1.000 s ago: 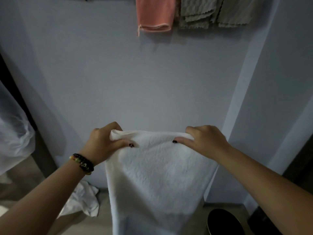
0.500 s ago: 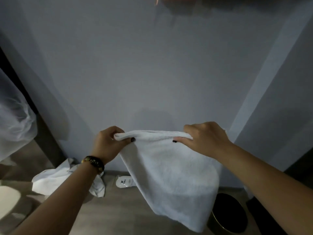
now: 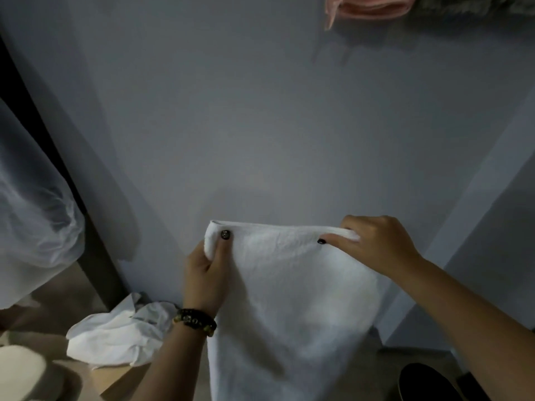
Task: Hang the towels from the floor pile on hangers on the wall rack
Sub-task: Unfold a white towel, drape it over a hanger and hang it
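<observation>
Towel (image 3: 292,299) fills the head view from centre down to 6 o'clock, white, hanging flat in front of the wall (image 3: 260,125) from its folded top edge; that edge is drawn level between the two hands, probably so the cloth falls straight and can be laid over a hanger without bunching. Left hand (image 3: 207,273) pinches the left corner, thumb pressed on the near face and fingers curled behind; a bead bracelet (image 3: 195,319) sits on that wrist. Right hand (image 3: 376,244) pinches the right end of the edge between thumb and curled fingers, knuckles up, pulling it taut; both hands stay well apart to keep the width open. Pile (image 3: 121,337) lies crumpled on the floor at 8 o'clock, against the wall's foot, so more towels wait. Pink towel (image 3: 370,8) already hangs at 1 o'clock, its lower hem showing; no hanger or rack is visible, so the lift towards 1 o'clock seems the next need.
</observation>
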Action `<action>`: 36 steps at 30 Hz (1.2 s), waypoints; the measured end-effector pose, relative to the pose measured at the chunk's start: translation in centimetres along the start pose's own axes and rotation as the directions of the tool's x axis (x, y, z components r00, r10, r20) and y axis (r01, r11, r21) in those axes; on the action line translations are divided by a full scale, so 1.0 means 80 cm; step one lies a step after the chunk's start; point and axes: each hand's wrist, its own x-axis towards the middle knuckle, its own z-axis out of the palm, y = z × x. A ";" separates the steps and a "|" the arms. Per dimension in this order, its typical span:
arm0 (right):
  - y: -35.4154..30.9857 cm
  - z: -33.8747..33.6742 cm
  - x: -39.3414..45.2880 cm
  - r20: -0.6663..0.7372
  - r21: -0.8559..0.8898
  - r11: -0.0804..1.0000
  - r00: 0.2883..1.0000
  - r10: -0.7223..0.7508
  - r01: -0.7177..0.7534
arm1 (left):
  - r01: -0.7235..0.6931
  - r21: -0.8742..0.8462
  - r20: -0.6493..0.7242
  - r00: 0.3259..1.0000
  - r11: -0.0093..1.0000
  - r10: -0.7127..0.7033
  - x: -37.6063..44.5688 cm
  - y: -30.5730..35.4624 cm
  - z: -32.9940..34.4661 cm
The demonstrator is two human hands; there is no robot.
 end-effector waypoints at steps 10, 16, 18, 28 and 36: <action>0.001 0.066 0.054 0.086 0.150 0.942 0.954 0.289 -0.299 | -0.222 0.022 0.066 0.973 0.975 0.220 0.101 0.050 -0.018; 0.028 0.087 0.133 0.098 0.300 0.894 0.943 0.319 -0.333 | -0.314 0.068 0.049 0.949 0.947 0.311 0.190 0.083 -0.010; 0.040 0.093 0.168 0.077 0.339 0.896 0.958 0.277 -0.287 | -0.337 0.085 0.037 0.942 0.938 0.335 0.219 0.093 -0.009; 0.107 0.064 0.363 -0.010 0.381 0.924 0.999 0.054 -0.046 | -0.398 0.069 -0.118 0.907 0.915 0.404 0.348 0.184 0.013; 0.142 -0.076 0.550 -0.360 0.176 0.983 0.933 0.017 0.050 | -0.472 -0.005 -0.155 0.872 0.882 0.465 0.420 0.255 0.035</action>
